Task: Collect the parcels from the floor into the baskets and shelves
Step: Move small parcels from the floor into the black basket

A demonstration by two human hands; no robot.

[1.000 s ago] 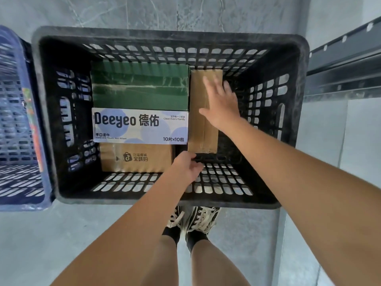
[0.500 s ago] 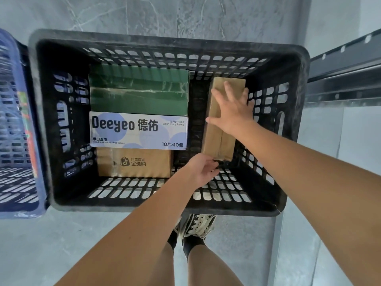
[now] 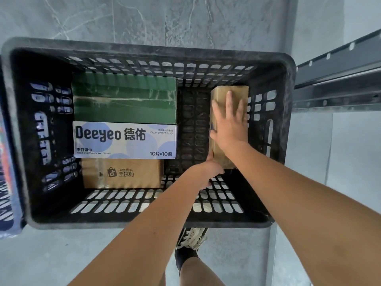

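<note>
A black slatted basket [image 3: 144,220] stands on the floor below me. A narrow brown cardboard parcel [image 3: 220,153] stands on edge against its right wall. My right hand [image 3: 229,122] lies flat on the parcel's top face with fingers spread. My left hand [image 3: 206,172] holds the parcel's near lower corner, thumb against its left side. On the basket's left side lie a green box [image 3: 124,100], a white and blue wet-wipes box [image 3: 123,140] and a brown carton [image 3: 121,173] with a printed logo.
A blue basket [image 3: 8,182] stands at the left edge, partly out of view. Dark metal shelf rails [image 3: 338,79] run along the right. Grey tiled floor surrounds the basket, and my shoes [image 3: 190,238] are just in front of it.
Both hands have slid the brown parcel from the basket's middle to its right wall. A strip of bare basket floor now shows between it and the boxes on the left.
</note>
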